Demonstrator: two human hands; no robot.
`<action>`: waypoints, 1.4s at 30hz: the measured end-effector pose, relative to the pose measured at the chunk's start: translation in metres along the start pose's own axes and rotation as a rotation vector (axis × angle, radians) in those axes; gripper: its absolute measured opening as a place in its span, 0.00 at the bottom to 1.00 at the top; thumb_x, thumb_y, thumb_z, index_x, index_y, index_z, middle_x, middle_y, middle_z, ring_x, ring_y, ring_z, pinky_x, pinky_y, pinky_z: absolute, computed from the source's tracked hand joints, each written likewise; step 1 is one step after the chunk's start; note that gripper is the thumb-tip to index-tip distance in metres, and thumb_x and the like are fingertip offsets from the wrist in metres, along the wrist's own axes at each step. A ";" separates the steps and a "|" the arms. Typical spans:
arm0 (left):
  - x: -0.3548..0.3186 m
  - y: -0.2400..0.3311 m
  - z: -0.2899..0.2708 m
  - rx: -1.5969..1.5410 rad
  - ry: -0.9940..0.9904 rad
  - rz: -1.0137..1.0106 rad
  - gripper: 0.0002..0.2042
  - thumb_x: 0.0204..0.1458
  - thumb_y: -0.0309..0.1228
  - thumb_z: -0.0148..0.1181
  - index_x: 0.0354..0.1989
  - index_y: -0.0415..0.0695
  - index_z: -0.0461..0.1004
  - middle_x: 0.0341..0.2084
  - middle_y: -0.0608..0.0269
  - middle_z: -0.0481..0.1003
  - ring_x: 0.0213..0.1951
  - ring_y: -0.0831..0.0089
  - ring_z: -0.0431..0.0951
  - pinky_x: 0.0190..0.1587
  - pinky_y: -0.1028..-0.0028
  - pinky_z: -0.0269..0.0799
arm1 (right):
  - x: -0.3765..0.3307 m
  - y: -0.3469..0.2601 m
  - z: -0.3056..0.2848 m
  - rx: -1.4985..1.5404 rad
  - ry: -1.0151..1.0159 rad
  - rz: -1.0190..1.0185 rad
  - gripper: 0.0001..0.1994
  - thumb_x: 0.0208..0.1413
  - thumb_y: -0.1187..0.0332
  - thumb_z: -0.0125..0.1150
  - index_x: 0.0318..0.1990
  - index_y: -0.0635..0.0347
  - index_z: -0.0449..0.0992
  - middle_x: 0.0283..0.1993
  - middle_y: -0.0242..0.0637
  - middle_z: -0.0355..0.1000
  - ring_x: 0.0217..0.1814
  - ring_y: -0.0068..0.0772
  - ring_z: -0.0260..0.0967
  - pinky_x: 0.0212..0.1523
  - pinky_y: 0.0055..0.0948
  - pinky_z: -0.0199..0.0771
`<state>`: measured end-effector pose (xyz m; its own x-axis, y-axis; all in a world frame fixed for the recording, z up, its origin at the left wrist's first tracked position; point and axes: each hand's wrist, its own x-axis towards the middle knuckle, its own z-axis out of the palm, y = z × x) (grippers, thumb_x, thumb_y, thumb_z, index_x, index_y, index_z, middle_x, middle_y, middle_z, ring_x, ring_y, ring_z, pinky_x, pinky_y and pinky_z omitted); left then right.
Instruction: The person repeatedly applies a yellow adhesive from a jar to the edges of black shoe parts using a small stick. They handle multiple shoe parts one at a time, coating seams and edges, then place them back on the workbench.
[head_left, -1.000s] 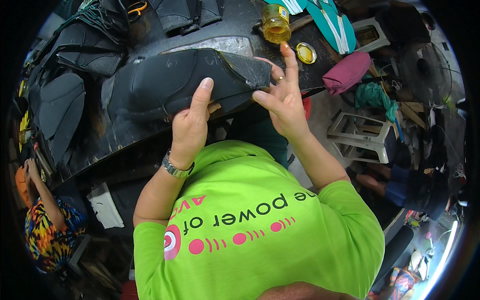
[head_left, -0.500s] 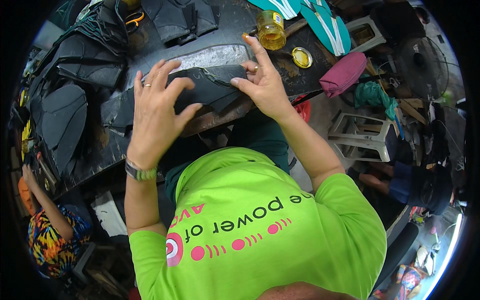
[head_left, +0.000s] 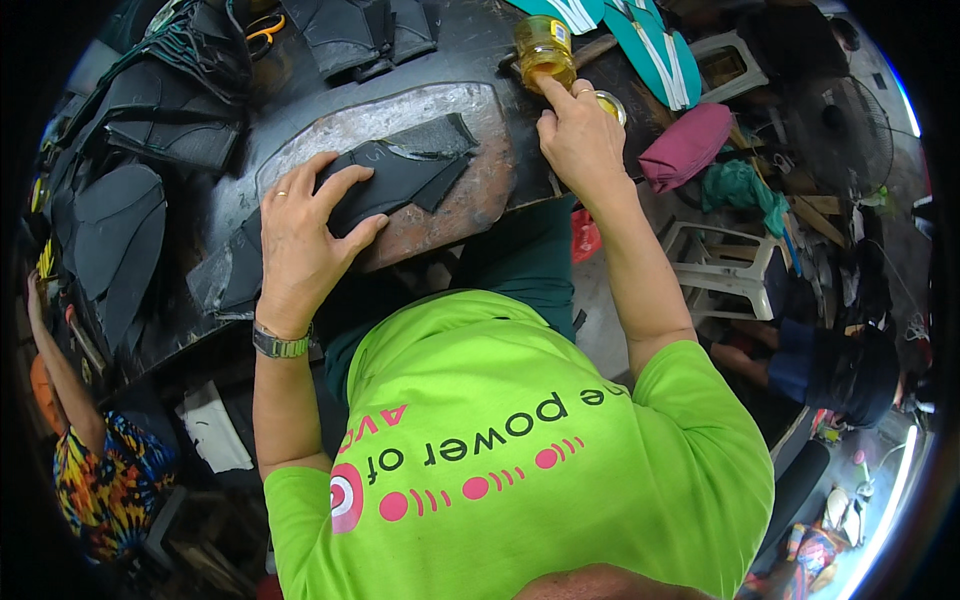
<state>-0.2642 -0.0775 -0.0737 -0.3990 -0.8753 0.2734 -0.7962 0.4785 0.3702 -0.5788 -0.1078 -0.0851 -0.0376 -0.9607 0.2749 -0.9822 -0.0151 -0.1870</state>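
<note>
My left hand (head_left: pixel 312 235) is spread over a cut black sheet piece (head_left: pixel 400 165), thumb and index finger apart. This piece lies on a worn grey-brown slab (head_left: pixel 455 215) at the table's front edge; a paler strip runs near its right end. My right hand (head_left: pixel 585 145) is at a glass jar (head_left: pixel 545 45) of yellow, glue-like stuff, the index fingertip at or inside its mouth and nothing gripped. The jar's lid (head_left: pixel 610 106), yellow inside, lies partly hidden behind this hand. More black sheet (head_left: pixel 225 275) sits left of my left wrist.
Black cut pieces (head_left: pixel 120 215) are stacked at left, others (head_left: pixel 345 35) at the back near orange-handled scissors (head_left: pixel 265 32). Teal sole shapes with white straps (head_left: pixel 655 50) lie back right. A maroon bundle (head_left: pixel 685 145), white stool (head_left: pixel 715 270) and fan (head_left: pixel 835 135) stand right. Another person (head_left: pixel 110 470) is at left.
My right hand has let go of the black piece's right end and moved right to the jar. The piece now lies lower on the slab. My left hand has shifted slightly.
</note>
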 end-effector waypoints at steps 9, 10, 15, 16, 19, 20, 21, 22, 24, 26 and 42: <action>-0.011 0.000 0.004 0.031 0.053 -0.050 0.23 0.44 0.42 0.73 0.51 0.53 0.80 0.55 0.56 0.73 0.59 0.56 0.71 0.62 0.57 0.61 | -0.023 -0.019 -0.030 0.199 -0.031 -0.112 0.10 0.52 0.73 0.58 0.41 0.56 0.82 0.43 0.43 0.73 0.39 0.50 0.77 0.38 0.45 0.78; -0.011 0.000 0.004 0.032 0.055 -0.051 0.23 0.44 0.42 0.73 0.51 0.53 0.80 0.56 0.56 0.73 0.59 0.56 0.71 0.62 0.57 0.61 | -0.028 -0.024 -0.029 0.332 -0.046 -0.161 0.11 0.52 0.74 0.57 0.42 0.55 0.82 0.43 0.43 0.72 0.39 0.49 0.76 0.38 0.44 0.77; -0.013 0.000 0.005 0.027 0.064 -0.047 0.23 0.44 0.42 0.73 0.51 0.53 0.80 0.55 0.56 0.73 0.58 0.56 0.71 0.62 0.57 0.61 | -0.034 -0.047 0.005 0.676 0.007 -0.370 0.21 0.49 0.84 0.57 0.48 0.52 0.83 0.44 0.39 0.71 0.42 0.39 0.71 0.43 0.34 0.73; -0.013 0.000 0.005 0.027 0.066 -0.046 0.23 0.44 0.42 0.73 0.51 0.53 0.80 0.55 0.56 0.73 0.58 0.56 0.71 0.62 0.57 0.61 | -0.034 -0.047 0.011 0.600 0.021 -0.406 0.22 0.49 0.86 0.57 0.49 0.53 0.83 0.45 0.38 0.71 0.42 0.38 0.69 0.44 0.31 0.72; -0.013 -0.001 0.006 0.037 0.072 -0.047 0.23 0.45 0.42 0.73 0.51 0.53 0.80 0.55 0.56 0.73 0.58 0.56 0.71 0.62 0.57 0.61 | -0.035 -0.044 0.021 0.504 0.055 -0.453 0.23 0.48 0.86 0.58 0.50 0.53 0.83 0.45 0.36 0.71 0.41 0.36 0.67 0.45 0.30 0.72; -0.013 -0.001 0.006 0.042 0.075 -0.045 0.22 0.45 0.42 0.73 0.51 0.53 0.80 0.55 0.56 0.73 0.58 0.57 0.71 0.63 0.57 0.61 | -0.036 -0.043 0.022 0.496 0.075 -0.461 0.23 0.48 0.86 0.58 0.50 0.53 0.84 0.45 0.36 0.71 0.41 0.37 0.67 0.45 0.30 0.72; -0.013 -0.001 0.007 0.040 0.076 -0.044 0.22 0.45 0.42 0.73 0.51 0.53 0.80 0.55 0.57 0.73 0.58 0.57 0.71 0.62 0.57 0.61 | -0.037 -0.042 0.022 0.482 0.071 -0.455 0.23 0.48 0.86 0.58 0.50 0.52 0.84 0.45 0.36 0.72 0.41 0.37 0.67 0.45 0.30 0.72; -0.013 -0.001 0.007 0.038 0.077 -0.043 0.22 0.45 0.42 0.73 0.51 0.53 0.80 0.55 0.57 0.73 0.58 0.57 0.71 0.62 0.57 0.61 | -0.038 -0.041 0.022 0.472 0.076 -0.454 0.23 0.47 0.86 0.58 0.49 0.52 0.84 0.45 0.37 0.72 0.41 0.37 0.67 0.45 0.31 0.72; -0.013 0.000 0.007 0.033 0.076 -0.043 0.23 0.44 0.42 0.73 0.50 0.53 0.80 0.55 0.57 0.73 0.58 0.57 0.72 0.62 0.57 0.61 | -0.040 -0.041 0.022 0.455 0.086 -0.463 0.23 0.47 0.86 0.59 0.49 0.52 0.84 0.46 0.37 0.73 0.41 0.37 0.67 0.45 0.31 0.73; -0.012 0.000 0.006 0.025 0.071 -0.049 0.23 0.44 0.42 0.73 0.50 0.53 0.80 0.55 0.57 0.73 0.58 0.57 0.72 0.62 0.57 0.61 | -0.040 -0.040 0.023 0.445 0.102 -0.476 0.22 0.47 0.86 0.59 0.48 0.53 0.84 0.46 0.37 0.73 0.41 0.37 0.68 0.44 0.31 0.73; 0.035 -0.010 -0.063 -0.555 0.020 -0.212 0.22 0.44 0.30 0.77 0.46 0.35 0.79 0.35 0.60 0.83 0.34 0.79 0.80 0.39 0.75 0.78 | -0.027 -0.033 -0.005 1.005 0.179 -0.062 0.18 0.54 0.83 0.57 0.52 0.61 0.77 0.41 0.39 0.72 0.37 0.25 0.71 0.37 0.23 0.70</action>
<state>-0.2418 -0.1089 -0.0120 -0.2441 -0.9569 0.1571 -0.4983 0.2627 0.8262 -0.5461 -0.0802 -0.0817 -0.0999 -0.8964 0.4319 -0.3785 -0.3672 -0.8496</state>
